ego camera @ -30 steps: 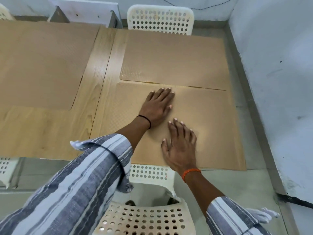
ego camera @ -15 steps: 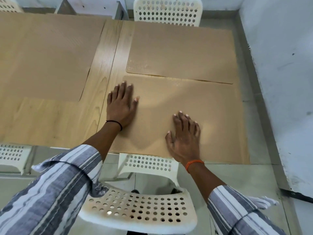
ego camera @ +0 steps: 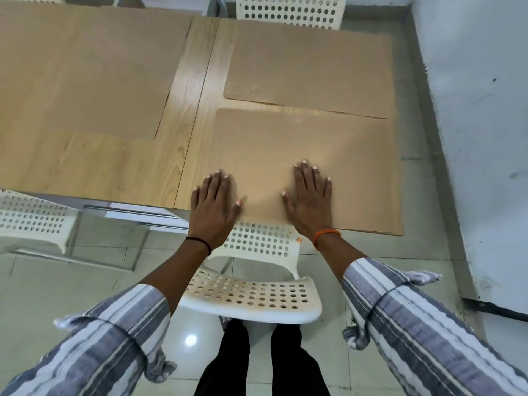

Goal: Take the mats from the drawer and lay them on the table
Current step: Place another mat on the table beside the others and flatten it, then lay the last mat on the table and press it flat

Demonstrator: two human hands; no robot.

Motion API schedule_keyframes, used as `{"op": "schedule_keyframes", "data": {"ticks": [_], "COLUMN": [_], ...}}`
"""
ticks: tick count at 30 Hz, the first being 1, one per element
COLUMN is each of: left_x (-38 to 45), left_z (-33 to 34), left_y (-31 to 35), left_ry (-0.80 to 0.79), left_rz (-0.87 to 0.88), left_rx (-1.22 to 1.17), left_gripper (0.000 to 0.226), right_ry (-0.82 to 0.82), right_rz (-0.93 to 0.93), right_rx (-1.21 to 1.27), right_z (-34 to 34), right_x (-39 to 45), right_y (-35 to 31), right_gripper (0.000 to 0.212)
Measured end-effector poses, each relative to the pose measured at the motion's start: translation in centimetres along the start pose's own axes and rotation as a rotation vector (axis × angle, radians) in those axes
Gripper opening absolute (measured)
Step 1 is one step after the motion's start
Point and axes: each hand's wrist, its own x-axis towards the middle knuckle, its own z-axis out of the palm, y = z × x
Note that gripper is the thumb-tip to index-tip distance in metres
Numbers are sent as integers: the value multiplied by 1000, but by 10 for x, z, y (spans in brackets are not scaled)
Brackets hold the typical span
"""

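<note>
The near mat [ego camera: 308, 144] is a tan, finely textured sheet lying flat at centre right, on the table's [ego camera: 183, 155] near edge. Both hands press on it open-palmed, fingers spread, gripping nothing: left hand [ego camera: 213, 207] at its lower left corner, right hand [ego camera: 311, 201] beside it. A second mat [ego camera: 311, 67] sits above, seemingly overlapping slightly; a third [ego camera: 85, 72] lies upper left. A white perforated chair [ego camera: 251, 295] stands below. No writing visible.
</note>
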Motion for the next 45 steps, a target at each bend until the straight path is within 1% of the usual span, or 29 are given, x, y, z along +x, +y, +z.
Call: {"op": "schedule_keyframes", "data": {"ticks": [4, 8, 17, 27, 30, 35, 38, 42, 45], "left_x": [10, 8, 12, 17, 17, 17, 17, 16, 16], "left_z": [-9, -3, -2, 0, 4, 9, 10, 7, 4], "left_y": [-2, -1, -3, -5, -5, -6, -6, -5, -2], "left_ry": [-53, -48, -24, -15, -6, 8, 18, 1, -10], "left_rz": [7, 16, 35, 57, 45, 32, 32, 31, 34], "left_rx": [33, 100, 159, 221, 224, 206, 195, 177, 179], "left_gripper": [68, 72, 67, 68, 67, 66, 65, 65, 65], "right_ry": [-32, -32, 44, 92, 81, 65, 63, 88, 91], "right_rz": [-5, -39, -38, -43, -8, -126, -110, 8, 84], "right_rx": [-2, -12, -36, -34, -26, -35, -44, -137, -133], "right_z": [-2, 4, 16, 18, 20, 36, 31, 14, -3], "right_x": [1, -1, 1, 4, 1, -22, -30, -48, -61], "right_y": [2, 11, 15, 15, 4, -32, -11, 54, 94], "right_gripper": [77, 76, 69, 68, 71, 69, 66, 63, 61]}}
